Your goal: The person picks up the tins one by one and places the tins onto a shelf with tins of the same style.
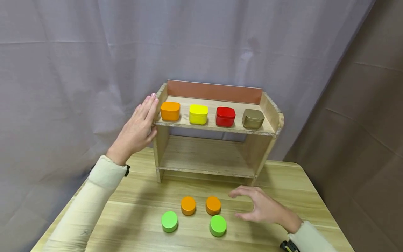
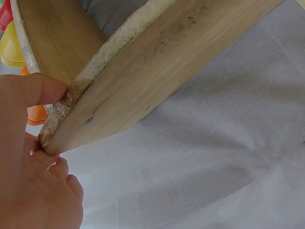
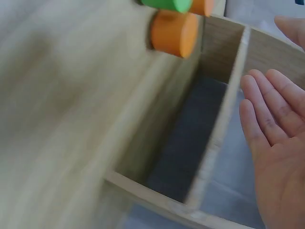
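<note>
A small two-tier wooden shelf [image 1: 207, 154] stands at the back of the table. My left hand [image 1: 135, 127] holds its left side panel by the upper front corner; the thumb [image 2: 45, 89] lies at the panel's front edge in the left wrist view. On the top tier sit an orange box [image 1: 170, 111], a yellow one [image 1: 198, 114], a red one [image 1: 225, 116] and an olive one [image 1: 253, 119]. My right hand [image 1: 259, 206], fingers parted from the thumb, hovers right of an orange round piece [image 1: 213, 205] and a green round piece [image 1: 218, 225], holding nothing.
Another orange round piece [image 1: 188, 205] and a second green one [image 1: 169, 221] lie farther left on the wooden table [image 1: 135, 203]. Grey curtain [image 1: 78, 70] hangs behind the shelf, and darker cloth [image 1: 355, 115] hangs to the right.
</note>
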